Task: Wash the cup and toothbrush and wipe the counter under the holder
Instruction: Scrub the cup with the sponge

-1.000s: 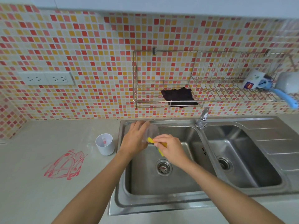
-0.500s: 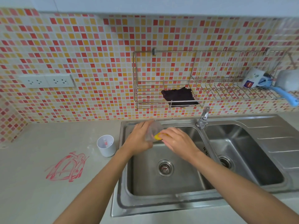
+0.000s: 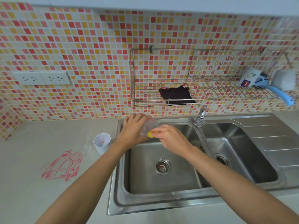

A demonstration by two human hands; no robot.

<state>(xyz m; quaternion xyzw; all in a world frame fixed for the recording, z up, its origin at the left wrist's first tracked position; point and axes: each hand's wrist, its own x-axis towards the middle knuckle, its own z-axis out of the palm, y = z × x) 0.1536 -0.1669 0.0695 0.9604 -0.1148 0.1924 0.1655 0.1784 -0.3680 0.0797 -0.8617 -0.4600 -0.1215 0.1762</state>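
Note:
Over the back of the left sink basin my left hand grips a clear plastic cup, tilted with its mouth toward the right. My right hand holds a yellow sponge pushed against the cup's mouth; most of the sponge is hidden by my fingers. A white round holder stands on the counter left of the sink, with something small and red-tipped inside. I cannot make out a toothbrush.
A red scribble marks the grey counter in front of the holder. The faucet stands between the two basins. The wall rack holds a dark cloth, a mug and a blue-handled brush. Wall sockets sit at left.
Both hands rose toward the back of the basin. The sponge, earlier held out beside the cup, is now pressed at the cup's mouth.

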